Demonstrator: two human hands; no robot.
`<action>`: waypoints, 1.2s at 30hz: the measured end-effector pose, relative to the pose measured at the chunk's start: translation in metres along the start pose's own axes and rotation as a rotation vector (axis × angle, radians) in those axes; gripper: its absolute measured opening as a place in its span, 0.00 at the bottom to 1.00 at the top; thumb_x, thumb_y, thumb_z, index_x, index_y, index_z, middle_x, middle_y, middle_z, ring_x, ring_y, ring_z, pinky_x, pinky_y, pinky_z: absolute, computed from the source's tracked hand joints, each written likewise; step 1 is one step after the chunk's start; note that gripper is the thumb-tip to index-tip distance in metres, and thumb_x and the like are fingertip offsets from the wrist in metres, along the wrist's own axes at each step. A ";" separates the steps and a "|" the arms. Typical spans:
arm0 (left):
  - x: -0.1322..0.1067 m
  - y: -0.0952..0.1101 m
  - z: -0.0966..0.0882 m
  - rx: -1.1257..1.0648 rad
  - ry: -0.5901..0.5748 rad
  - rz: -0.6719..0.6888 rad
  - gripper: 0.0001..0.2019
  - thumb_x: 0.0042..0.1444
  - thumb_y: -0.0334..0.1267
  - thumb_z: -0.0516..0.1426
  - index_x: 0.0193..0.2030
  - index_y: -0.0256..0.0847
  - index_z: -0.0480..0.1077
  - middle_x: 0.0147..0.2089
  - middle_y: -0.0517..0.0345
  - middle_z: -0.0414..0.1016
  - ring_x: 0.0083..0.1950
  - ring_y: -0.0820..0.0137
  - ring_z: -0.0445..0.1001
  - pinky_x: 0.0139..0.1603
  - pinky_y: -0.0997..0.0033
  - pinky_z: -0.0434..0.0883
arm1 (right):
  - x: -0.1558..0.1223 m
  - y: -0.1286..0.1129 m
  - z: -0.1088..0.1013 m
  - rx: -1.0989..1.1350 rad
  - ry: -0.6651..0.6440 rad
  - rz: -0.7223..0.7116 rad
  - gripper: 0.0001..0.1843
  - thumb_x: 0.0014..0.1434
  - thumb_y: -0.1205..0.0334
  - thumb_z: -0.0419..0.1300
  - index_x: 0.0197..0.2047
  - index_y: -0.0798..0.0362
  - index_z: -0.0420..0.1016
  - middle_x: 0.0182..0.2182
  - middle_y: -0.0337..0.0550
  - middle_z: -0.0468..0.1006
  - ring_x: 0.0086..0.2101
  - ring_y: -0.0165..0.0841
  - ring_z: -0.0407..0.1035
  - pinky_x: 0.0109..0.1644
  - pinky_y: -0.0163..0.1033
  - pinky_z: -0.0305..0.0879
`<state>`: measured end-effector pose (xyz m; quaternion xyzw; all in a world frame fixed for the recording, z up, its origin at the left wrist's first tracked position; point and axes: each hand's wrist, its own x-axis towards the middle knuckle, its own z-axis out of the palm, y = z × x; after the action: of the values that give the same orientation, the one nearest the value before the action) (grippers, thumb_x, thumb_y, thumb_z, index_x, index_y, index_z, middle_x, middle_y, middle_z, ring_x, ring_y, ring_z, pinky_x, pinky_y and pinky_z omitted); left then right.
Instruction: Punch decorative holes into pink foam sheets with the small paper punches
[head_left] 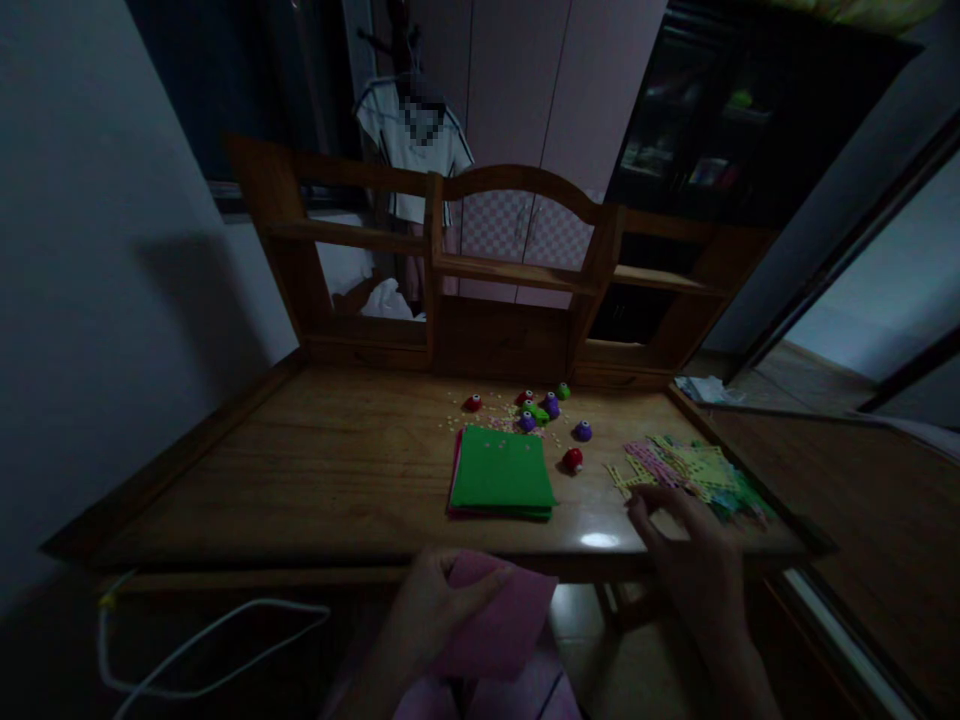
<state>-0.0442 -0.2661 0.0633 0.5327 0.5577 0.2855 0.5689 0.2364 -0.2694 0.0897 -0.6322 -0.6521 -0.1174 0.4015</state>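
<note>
My left hand (pixel 439 607) grips a pink sheet of paper (pixel 506 620) by its left side, thumb on top, below the table's front edge. My right hand (pixel 686 545) is at the table's right front, thumb and forefinger closed in a pinch. Whether anything thin is between those fingertips I cannot make out. Just beyond them lies a pile of punched paper strips (pixel 686 465) in yellow, pink and green. A stack of coloured paper (pixel 502 472), green on top, lies at the table's middle with a few tiny cut-outs on it. A red craft punch (pixel 573 460) stands between stack and pile.
Several small red, green and purple punches, among them a purple punch (pixel 583 431), stand behind the stack amid scattered paper cut-outs (pixel 499 425). A wooden shelf unit (pixel 517 275) rises along the back of the wooden table (pixel 322 460). A white cable (pixel 217 610) hangs at lower left.
</note>
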 end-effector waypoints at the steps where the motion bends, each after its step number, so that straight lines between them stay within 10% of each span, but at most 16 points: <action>1: 0.000 0.000 -0.001 -0.015 -0.006 -0.001 0.22 0.43 0.54 0.61 0.29 0.33 0.78 0.27 0.53 0.77 0.29 0.67 0.73 0.26 0.76 0.65 | -0.001 0.020 -0.001 -0.053 0.026 0.055 0.09 0.56 0.56 0.58 0.36 0.51 0.75 0.31 0.42 0.78 0.33 0.37 0.72 0.39 0.39 0.63; 9: 0.005 -0.010 -0.004 -0.072 -0.030 -0.008 0.24 0.41 0.56 0.61 0.30 0.32 0.78 0.27 0.52 0.77 0.28 0.67 0.72 0.26 0.75 0.64 | -0.001 0.132 -0.029 -0.195 0.049 0.359 0.19 0.52 0.44 0.57 0.36 0.50 0.77 0.30 0.44 0.80 0.30 0.40 0.74 0.34 0.40 0.64; 25: 0.001 -0.019 -0.007 -0.080 -0.102 -0.009 0.27 0.39 0.57 0.62 0.34 0.32 0.79 0.33 0.49 0.79 0.36 0.60 0.76 0.33 0.71 0.69 | 0.037 0.177 0.007 -0.326 -0.007 0.274 0.18 0.55 0.48 0.53 0.36 0.50 0.78 0.29 0.46 0.79 0.27 0.38 0.72 0.29 0.38 0.60; 30: 0.006 -0.027 -0.003 -0.055 -0.112 -0.029 0.26 0.40 0.56 0.63 0.35 0.32 0.79 0.34 0.48 0.80 0.37 0.59 0.76 0.34 0.70 0.70 | 0.031 0.168 0.005 -0.351 0.066 0.247 0.19 0.55 0.46 0.53 0.28 0.51 0.74 0.28 0.45 0.76 0.29 0.39 0.71 0.33 0.40 0.61; 36: 0.011 -0.033 0.004 -0.033 -0.120 -0.050 0.26 0.40 0.55 0.63 0.35 0.31 0.78 0.35 0.46 0.80 0.38 0.58 0.76 0.34 0.69 0.70 | 0.028 0.131 -0.015 -0.250 0.187 0.142 0.19 0.54 0.59 0.51 0.49 0.53 0.67 0.42 0.50 0.72 0.36 0.40 0.70 0.41 0.43 0.64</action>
<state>-0.0469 -0.2659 0.0289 0.5253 0.5312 0.2478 0.6169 0.3655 -0.2359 0.0717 -0.7082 -0.5457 -0.2274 0.3860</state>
